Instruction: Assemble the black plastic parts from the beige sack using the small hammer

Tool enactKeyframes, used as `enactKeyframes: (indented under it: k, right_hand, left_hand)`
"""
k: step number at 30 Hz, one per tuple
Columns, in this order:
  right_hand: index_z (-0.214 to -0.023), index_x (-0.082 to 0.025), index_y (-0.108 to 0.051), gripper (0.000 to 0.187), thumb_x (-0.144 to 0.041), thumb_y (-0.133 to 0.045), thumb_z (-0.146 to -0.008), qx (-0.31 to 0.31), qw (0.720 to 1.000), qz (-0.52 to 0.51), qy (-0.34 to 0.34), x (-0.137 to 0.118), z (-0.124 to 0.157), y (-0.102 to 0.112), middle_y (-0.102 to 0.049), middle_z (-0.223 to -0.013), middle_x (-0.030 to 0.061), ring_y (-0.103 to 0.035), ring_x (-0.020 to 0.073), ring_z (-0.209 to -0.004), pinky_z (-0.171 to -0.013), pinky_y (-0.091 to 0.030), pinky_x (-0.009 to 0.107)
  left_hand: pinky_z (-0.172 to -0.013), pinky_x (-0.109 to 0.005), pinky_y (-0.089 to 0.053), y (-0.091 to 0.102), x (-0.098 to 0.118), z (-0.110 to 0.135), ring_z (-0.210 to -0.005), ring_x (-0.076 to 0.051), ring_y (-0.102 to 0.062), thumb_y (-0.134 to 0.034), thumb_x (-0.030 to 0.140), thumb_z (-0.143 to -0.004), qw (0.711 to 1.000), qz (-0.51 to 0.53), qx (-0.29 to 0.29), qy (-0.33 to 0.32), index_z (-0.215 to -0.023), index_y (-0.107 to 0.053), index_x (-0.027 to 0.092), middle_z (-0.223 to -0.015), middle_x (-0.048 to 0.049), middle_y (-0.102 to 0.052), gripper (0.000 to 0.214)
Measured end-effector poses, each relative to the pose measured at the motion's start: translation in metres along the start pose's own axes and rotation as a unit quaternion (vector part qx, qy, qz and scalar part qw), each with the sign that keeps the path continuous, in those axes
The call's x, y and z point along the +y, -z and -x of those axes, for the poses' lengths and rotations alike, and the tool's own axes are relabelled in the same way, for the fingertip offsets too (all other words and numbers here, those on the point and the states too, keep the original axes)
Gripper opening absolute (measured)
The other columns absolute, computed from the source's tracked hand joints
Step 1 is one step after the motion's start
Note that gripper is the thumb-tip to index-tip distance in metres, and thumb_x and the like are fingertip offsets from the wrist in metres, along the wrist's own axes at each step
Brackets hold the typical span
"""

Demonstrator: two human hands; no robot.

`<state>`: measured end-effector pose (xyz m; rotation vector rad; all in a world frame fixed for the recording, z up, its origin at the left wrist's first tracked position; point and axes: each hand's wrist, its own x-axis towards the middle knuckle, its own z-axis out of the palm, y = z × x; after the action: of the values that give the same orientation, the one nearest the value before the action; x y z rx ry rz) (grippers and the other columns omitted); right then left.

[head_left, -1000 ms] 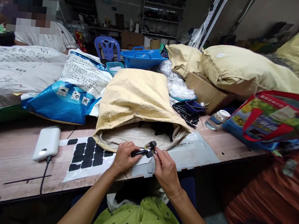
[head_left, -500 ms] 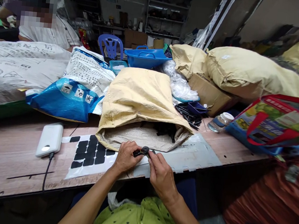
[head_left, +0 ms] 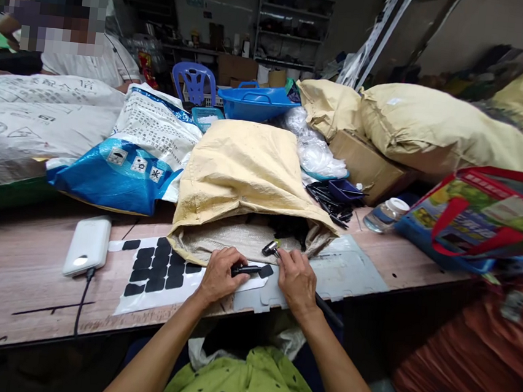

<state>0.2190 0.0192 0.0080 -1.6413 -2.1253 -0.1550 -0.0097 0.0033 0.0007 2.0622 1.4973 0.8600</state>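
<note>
White and slab-shaped, a power bank [head_left: 87, 245] lies toward the left part of the wooden tabletop [head_left: 12, 283], its dark cable [head_left: 78, 308] running to the near edge. Just right of it a backing sheet [head_left: 154, 275] carries rows of black adhesive pads [head_left: 155, 266]. Behind these, along the far side, a white printed sack [head_left: 33, 118] and a blue-and-white sack [head_left: 132, 146] lie on their sides.

At the near edge, about mid-table, the left hand [head_left: 219, 272] is closed around a slim black part [head_left: 247, 270], which lies roughly level, its free end pointing right and resting over the sheet. Close beside it the right hand [head_left: 297, 279] pinches a small metal-tipped piece [head_left: 270, 247] between its fingertips, held just above and apart from the black part, in front of the mouth of an open tan sack [head_left: 240, 175] with dark parts inside.

Further right a grey plastic sheet [head_left: 347, 269] lies flat, then a heap of black parts [head_left: 330, 202] with a small dark-blue tray [head_left: 344, 190], a clear bottle [head_left: 384, 213] on its side, and a colourful red-handled bag [head_left: 476, 217] at the right end. A person in a white shirt [head_left: 94, 60] sits beyond the far left corner.
</note>
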Motion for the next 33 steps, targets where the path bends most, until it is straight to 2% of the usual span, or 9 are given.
enactKeyframes:
  k: [6,18,33]
  right_hand:
    - [-0.121,-0.02,-0.069,0.026,-0.021,-0.054,-0.1,0.014,1.0,0.02,0.008,-0.0019,0.0071,-0.0072,-0.06,-0.093,0.008,-0.05,0.0242,-0.091,-0.078,-0.039,0.034]
    - [-0.125,-0.019,-0.067,0.031,-0.018,-0.051,-0.098,0.017,0.999,0.025,0.016,-0.002,0.0089,-0.0083,-0.059,-0.095,0.0097,-0.049,0.0263,-0.093,-0.078,-0.038,0.036]
    - [-0.125,-0.019,-0.066,0.031,-0.018,-0.05,-0.098,0.022,0.999,0.027,0.017,-0.0023,0.0095,-0.0088,-0.059,-0.095,0.0099,-0.049,0.0265,-0.094,-0.079,-0.038,0.036]
  left_hand:
    - [-0.085,-0.038,-0.037,-0.0011,-0.0025,0.0006,-0.092,-0.023,-0.062,-0.078,0.03,-0.079,1.0,0.008,-0.003,-0.003,-0.091,-0.069,0.023,-0.09,-0.0011,-0.069,0.017]
    - [-0.084,-0.035,-0.041,0.0022,0.0002,-0.0001,-0.083,-0.02,-0.064,-0.079,0.026,-0.076,0.998,0.048,0.026,0.01,-0.086,-0.064,0.021,-0.086,0.0001,-0.069,0.018]
    - [-0.083,-0.035,-0.041,0.002,0.0012,-0.0004,-0.082,-0.019,-0.062,-0.075,0.021,-0.076,0.998,0.053,0.027,0.021,-0.085,-0.064,0.02,-0.085,-0.0001,-0.069,0.015]
